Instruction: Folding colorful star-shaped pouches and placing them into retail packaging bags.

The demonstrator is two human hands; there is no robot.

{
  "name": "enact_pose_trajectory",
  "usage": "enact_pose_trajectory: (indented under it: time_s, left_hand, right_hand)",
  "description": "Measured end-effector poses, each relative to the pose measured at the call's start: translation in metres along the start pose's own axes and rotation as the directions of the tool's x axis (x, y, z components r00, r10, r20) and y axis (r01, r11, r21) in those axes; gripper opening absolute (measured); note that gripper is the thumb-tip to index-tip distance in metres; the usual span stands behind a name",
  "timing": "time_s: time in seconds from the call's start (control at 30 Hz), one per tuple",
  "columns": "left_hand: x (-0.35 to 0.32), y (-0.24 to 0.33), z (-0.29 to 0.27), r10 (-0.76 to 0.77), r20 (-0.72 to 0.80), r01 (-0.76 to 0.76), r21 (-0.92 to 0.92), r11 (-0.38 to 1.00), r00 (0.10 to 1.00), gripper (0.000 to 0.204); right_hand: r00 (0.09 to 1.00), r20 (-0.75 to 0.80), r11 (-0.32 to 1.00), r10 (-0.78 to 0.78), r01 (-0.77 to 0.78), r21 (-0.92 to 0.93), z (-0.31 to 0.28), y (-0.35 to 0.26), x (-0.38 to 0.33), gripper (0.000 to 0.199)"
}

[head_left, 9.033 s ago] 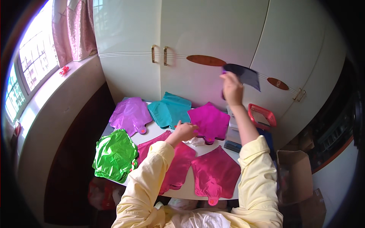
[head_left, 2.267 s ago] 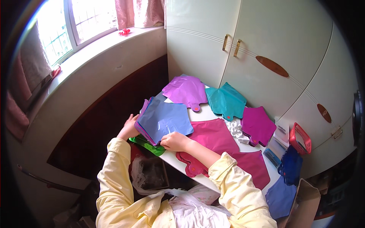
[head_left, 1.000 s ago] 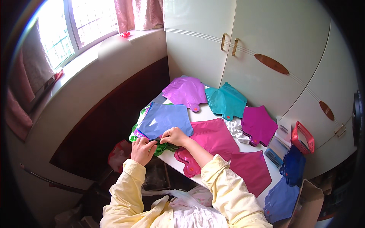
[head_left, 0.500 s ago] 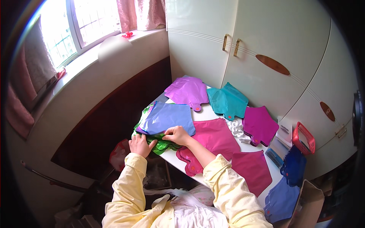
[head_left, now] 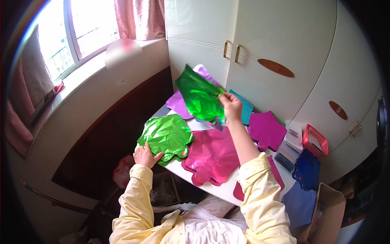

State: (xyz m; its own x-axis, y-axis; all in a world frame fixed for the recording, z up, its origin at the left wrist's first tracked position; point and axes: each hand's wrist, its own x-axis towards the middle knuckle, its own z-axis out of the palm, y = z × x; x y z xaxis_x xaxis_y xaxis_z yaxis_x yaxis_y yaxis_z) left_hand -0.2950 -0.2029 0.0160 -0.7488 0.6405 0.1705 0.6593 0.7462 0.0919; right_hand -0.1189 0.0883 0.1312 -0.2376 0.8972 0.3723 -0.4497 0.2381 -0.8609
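My right hand [head_left: 232,106] is raised over the far part of the table, pinching the edge of a green foil balloon [head_left: 199,95]. The balloon is flat and shiny, with a bluish-purple part showing at its lower edge. My left hand [head_left: 147,156] lies with fingers apart on the near left edge of a pile of flat, bright green foil balloons [head_left: 165,132]. To the right of that pile are flat pink foil balloons [head_left: 217,152] with rounded tabs. Behind the lifted balloon, light purple foil [head_left: 177,103] and teal foil [head_left: 245,109] are partly hidden.
A magenta foil pile [head_left: 267,127] lies on the white table [head_left: 227,194]. Rightward are a red plastic basket [head_left: 316,140], dark blue foil [head_left: 306,171], lighter blue foil [head_left: 298,203] and an open cardboard box [head_left: 330,213]. A white cupboard [head_left: 284,32] stands behind the table.
My right hand has moved up and away to the right, lifting the green foil balloon. The blue foil has left the green pile, whose top now shows. My left hand stays by the pile.
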Motion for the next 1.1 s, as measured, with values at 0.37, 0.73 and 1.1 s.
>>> enact_pose_trajectory:
  time_s: [0.37, 0.73, 1.1]
  left_hand:
    - [-0.088, 0.090, -0.022, 0.377, 0.070, 0.225, -0.896, -0.383, 0.923, 0.062]
    - [-0.184, 0.116, 0.007, 0.515, 0.627, 0.809, -0.402, -0.428, 0.584, 0.014]
    - [-0.189, 0.105, -0.014, 0.561, 0.520, 0.765, -0.444, -0.467, 0.644, 0.027]
  right_hand:
    - [0.381, 0.790, -0.151, -0.481, 0.852, -0.502, -0.054, -0.135, -0.109, 0.009]
    - [0.453, 0.888, -0.001, -0.079, 0.891, -0.454, -0.083, -0.065, -0.315, 0.011]
    - [0.736, 0.527, 0.905, -0.424, 0.353, 0.236, -0.116, -0.216, -0.298, 0.025]
